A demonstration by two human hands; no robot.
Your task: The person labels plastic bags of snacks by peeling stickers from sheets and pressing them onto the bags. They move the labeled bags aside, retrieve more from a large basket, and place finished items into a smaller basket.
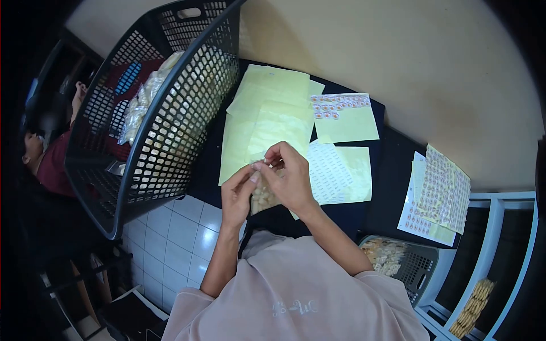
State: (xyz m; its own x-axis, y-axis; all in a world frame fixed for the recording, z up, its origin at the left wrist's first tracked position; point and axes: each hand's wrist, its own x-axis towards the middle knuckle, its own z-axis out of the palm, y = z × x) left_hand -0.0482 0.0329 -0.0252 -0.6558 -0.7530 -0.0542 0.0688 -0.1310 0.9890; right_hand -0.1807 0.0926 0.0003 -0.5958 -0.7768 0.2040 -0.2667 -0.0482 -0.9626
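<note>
My left hand (pixel 239 196) and my right hand (pixel 291 176) are together over the near edge of a black table (pixel 392 170). Both pinch the top of a small clear plastic bag of pale snack pieces (pixel 263 199), which hangs between them. Just beyond the hands lie yellowish backing sheets (pixel 267 108), some bare, and a white sheet of small printed labels (pixel 330 170). A sheet with a few round red-and-white stickers (pixel 341 113) lies farther back.
A large black plastic laundry basket (pixel 165 119) holding packed clear bags stands at the left. Full sticker sheets (pixel 438 196) lie at the table's right. A small grey basket of packed snacks (pixel 398 258) sits lower right. Another person in a dark red top (pixel 48 162) is at far left.
</note>
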